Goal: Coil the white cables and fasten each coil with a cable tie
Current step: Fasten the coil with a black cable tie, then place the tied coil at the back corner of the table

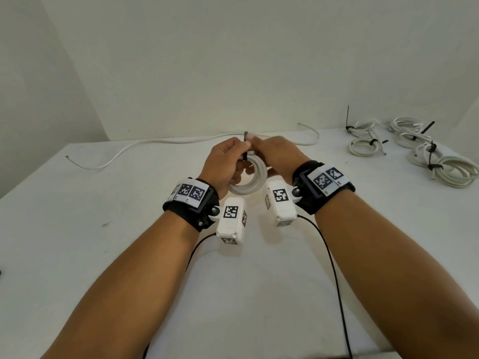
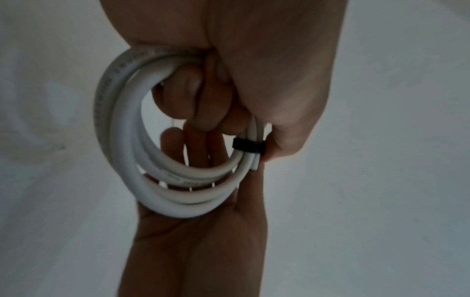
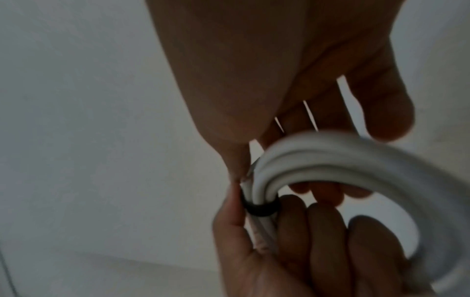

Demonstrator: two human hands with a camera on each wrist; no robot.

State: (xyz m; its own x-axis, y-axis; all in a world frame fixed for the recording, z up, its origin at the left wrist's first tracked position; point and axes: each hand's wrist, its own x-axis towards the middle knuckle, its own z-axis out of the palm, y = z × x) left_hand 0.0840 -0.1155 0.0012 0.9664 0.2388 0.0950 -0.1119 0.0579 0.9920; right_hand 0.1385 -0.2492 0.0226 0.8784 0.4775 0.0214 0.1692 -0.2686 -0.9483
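Coil (image 1: 250, 177) held mid-air above table (image 1: 103, 255) centre: left hand (image 1: 225, 164) fingers curled through it, right hand (image 1: 277, 154) pinching black cable tie (image 1: 245, 146) at its top. Loose cable (image 1: 155, 142) along far edge, tied coils (image 1: 414, 149) far right, bare surface near side

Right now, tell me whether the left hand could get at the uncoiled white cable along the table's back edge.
Probably not yet: the left hand grips the cable coil, though nothing blocks the uncoiled cable.
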